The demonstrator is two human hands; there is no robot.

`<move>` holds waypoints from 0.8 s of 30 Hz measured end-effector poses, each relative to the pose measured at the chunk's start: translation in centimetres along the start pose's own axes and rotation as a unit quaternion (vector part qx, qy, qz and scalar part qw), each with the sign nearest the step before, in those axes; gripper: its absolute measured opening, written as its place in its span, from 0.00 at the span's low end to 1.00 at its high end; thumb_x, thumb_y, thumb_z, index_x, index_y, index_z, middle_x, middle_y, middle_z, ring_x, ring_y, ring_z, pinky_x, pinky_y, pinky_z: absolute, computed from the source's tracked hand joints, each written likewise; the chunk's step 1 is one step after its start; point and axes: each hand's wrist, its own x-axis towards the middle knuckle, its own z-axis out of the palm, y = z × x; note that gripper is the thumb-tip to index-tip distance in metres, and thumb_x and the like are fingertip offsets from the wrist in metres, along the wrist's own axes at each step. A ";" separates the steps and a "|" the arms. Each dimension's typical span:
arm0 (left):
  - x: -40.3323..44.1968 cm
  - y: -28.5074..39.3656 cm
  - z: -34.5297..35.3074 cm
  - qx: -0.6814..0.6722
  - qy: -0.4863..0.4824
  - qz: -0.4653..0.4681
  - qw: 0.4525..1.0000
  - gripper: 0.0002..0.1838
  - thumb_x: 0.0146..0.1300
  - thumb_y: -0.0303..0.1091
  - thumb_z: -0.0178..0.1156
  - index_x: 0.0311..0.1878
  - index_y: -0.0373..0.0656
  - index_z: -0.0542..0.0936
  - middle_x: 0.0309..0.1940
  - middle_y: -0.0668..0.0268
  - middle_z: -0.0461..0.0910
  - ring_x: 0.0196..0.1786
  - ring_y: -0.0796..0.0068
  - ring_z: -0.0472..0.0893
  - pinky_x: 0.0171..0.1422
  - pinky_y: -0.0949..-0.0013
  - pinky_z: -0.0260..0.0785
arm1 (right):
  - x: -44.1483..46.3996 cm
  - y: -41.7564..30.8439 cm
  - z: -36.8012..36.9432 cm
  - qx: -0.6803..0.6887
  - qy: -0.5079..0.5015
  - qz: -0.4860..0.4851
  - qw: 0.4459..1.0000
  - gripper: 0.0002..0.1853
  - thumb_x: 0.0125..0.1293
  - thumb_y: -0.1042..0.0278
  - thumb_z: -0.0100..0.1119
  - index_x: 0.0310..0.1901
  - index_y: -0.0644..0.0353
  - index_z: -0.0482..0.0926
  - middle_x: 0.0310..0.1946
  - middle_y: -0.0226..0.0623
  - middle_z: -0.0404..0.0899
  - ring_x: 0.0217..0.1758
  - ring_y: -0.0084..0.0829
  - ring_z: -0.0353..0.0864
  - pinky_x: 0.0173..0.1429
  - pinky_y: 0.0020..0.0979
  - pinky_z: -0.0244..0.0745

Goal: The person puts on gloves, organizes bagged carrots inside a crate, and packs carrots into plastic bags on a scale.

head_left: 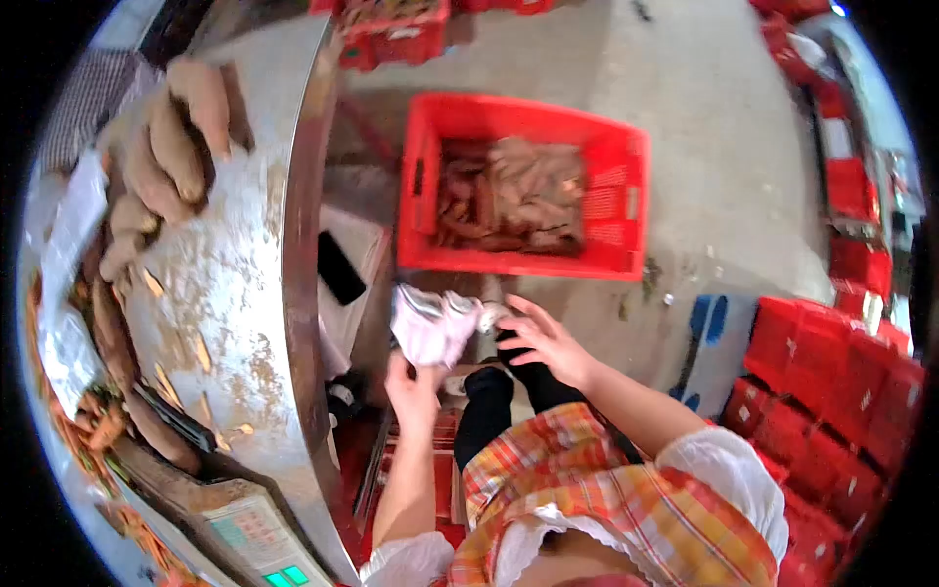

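My left hand [413, 387] is closed on the lower edge of a pale pink cloth item [435, 326] with dark and white trim, held up above my lap. My right hand [544, 344] is just right of the cloth, its fingers spread and holding nothing. Beyond both hands, on the floor, stands a red plastic crate [523, 262] with brown root vegetables [528, 191] inside, out of reach of my fingers.
At the left, a metal table [249, 323] bears sweet potatoes [176, 147], peelings, plastic bags and a scale [259, 538]. Below its edge lies a black phone-like object [341, 267]. Stacked red crates [831, 372] stand at the right, near a blue-and-grey object [706, 342].
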 end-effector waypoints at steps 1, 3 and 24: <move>-0.2 -0.4 1.3 0.020 -0.062 0.015 0.998 0.13 0.55 0.30 0.61 0.43 0.36 0.75 0.39 0.59 0.77 0.43 0.63 0.74 0.50 0.64 0.65 | -0.6 -1.0 -1.0 -0.004 0.033 -0.017 0.999 0.38 0.65 0.53 0.53 0.71 0.49 0.45 0.63 0.41 0.62 0.59 0.35 0.69 0.51 0.41 0.75; -6.2 6.9 2.9 0.076 -0.097 0.291 0.949 0.12 0.53 0.26 0.62 0.41 0.35 0.76 0.39 0.59 0.76 0.42 0.70 0.74 0.48 0.65 0.66 | -7.6 -6.3 1.7 -0.075 0.010 -0.130 0.989 0.33 0.63 0.58 0.57 0.67 0.54 0.57 0.59 0.36 0.67 0.58 0.30 0.69 0.56 0.34 0.70; -19.7 23.0 2.7 0.025 -0.273 0.304 0.912 0.14 0.67 0.35 0.49 0.47 0.32 0.72 0.40 0.62 0.76 0.42 0.76 0.73 0.46 0.73 0.66 | -23.5 -9.2 9.1 -0.395 0.182 -0.454 0.778 0.12 0.58 0.62 0.57 0.39 0.59 0.76 0.32 0.41 0.78 0.34 0.43 0.78 0.39 0.39 0.72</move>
